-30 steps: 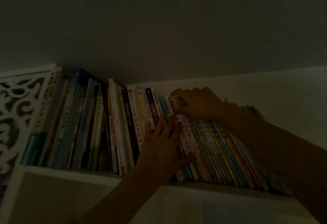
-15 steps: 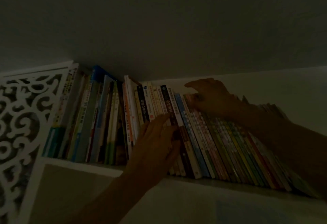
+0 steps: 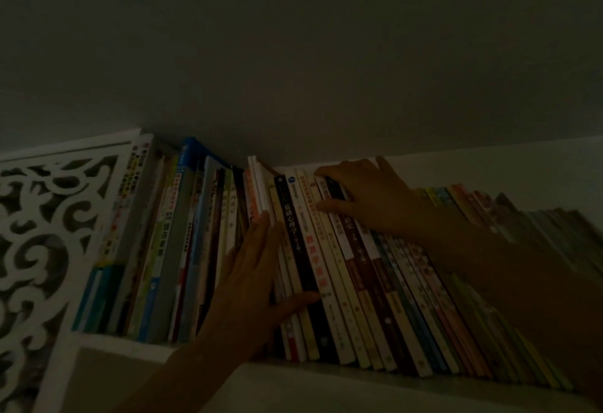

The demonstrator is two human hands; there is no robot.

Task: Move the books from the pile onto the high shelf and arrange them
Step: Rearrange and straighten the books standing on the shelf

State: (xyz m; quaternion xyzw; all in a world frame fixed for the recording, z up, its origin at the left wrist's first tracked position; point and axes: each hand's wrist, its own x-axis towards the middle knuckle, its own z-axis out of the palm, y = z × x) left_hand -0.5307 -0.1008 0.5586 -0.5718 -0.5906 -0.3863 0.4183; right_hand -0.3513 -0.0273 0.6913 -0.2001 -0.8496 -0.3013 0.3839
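I am bracing the leaning books (image 3: 329, 269) on the high shelf (image 3: 130, 342): left hand (image 3: 257, 285) pressing flat against spines, right hand (image 3: 368, 197) grasping their top edges, spines tilting left.

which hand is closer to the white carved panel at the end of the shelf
Left. The left hand lies flat against the book spines mid-shelf, nearer the white carved panel. The right hand grips the book tops farther right.

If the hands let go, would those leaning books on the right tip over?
Likely they'd slump: the leaning books tilt left, thin and close-packed. The left hand presses flat on spines; the right hand grips their tops. Each probably light, slightly floppy.
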